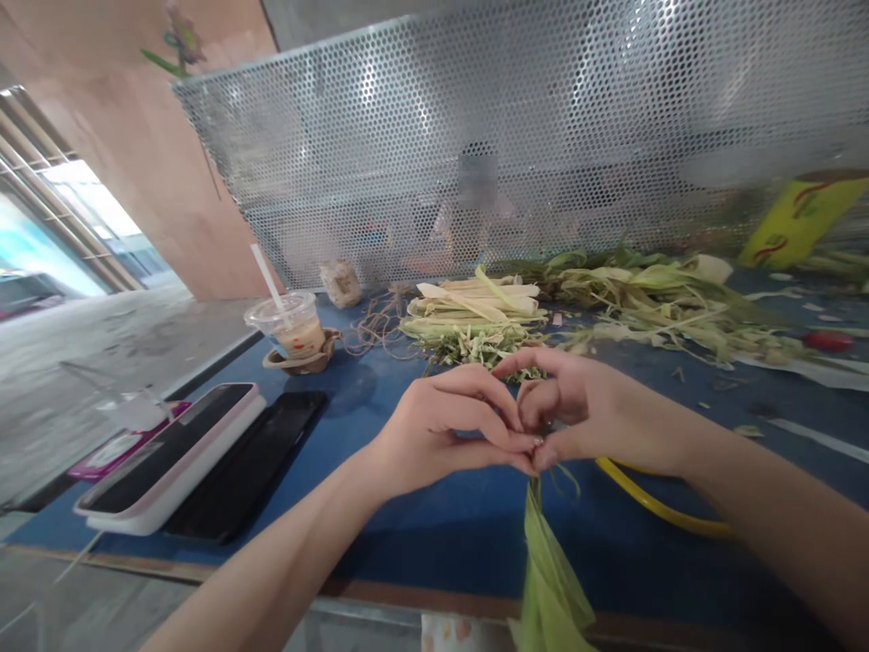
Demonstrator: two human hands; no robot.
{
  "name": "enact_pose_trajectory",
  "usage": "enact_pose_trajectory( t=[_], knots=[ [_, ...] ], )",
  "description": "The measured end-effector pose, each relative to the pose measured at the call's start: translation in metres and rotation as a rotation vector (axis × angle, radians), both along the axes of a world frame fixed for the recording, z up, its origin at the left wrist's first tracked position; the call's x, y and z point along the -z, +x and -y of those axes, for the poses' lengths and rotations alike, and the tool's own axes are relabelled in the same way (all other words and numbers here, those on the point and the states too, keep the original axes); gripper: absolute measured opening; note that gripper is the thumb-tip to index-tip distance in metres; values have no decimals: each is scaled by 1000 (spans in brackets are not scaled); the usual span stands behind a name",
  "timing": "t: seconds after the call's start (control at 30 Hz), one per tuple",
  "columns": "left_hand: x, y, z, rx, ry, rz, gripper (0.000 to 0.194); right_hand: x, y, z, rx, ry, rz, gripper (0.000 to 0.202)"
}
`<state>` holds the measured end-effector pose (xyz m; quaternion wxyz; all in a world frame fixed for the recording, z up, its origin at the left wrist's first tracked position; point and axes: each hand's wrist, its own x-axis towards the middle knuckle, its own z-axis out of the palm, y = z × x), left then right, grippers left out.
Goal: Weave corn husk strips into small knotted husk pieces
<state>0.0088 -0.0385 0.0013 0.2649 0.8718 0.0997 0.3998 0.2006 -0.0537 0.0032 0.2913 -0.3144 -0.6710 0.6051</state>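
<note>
Your husk hangs over the bench's near edge, its narrow top pinched where the fingers of your left hand and right hand meet. To work the thin strand there well, you'd probably want one hand steady and the other pulling gently. Prints on the cup and purple box, left, and yellow packet, far right, are too blurred to read.

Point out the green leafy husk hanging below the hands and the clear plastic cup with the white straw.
Green leafy husk [551, 580]: head view, middle of its hanging length.
Clear plastic cup [299, 339]: head view, front wall of its body.
</note>
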Motion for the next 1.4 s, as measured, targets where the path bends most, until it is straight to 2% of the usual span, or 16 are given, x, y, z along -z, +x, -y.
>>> enact_pose_trajectory(
  t=[0.17, 0.3, 0.47, 0.57, 0.67, 0.77, 0.93, 1.03, 1.2, 1.4],
  knots=[
    [-4, -1, 2, -22, -23, -112, 11, 3, -1, -2, -26, -42, 32, 58],
    [-5, -1, 3, -2, -49, -178, 8, 3, -2, -2, -54, -88, 43, 59],
    [-6, -1, 3, 16, -74, -158, 3, 5, -1, -2, -58, -114, 4, 56],
    [-7, -2, 4, 13, -61, -132, 7, 6, 0, -3, -42, -115, -31, 54],
    [-7, -3, 4, -22, -51, -102, 6, 3, 2, -3, -7, -39, -17, 50],
    [-8, -3, 5, -119, -51, -47, 7, -1, 2, 0, 51, 114, 41, 44],
    [-7, -1, 7, -288, -30, -41, 13, -4, -6, 9, 314, 324, 114, 31],
    [-5, 0, 6, -321, 35, -84, 13, -1, -10, 10, 417, 324, 202, 20],
    [-4, 0, 3, -312, 93, -108, 16, 4, -8, 5, 413, 171, 195, 16],
    [-3, 2, 3, -365, 13, -137, 14, 5, -9, 7, 460, 303, 219, 11]
  ],
)
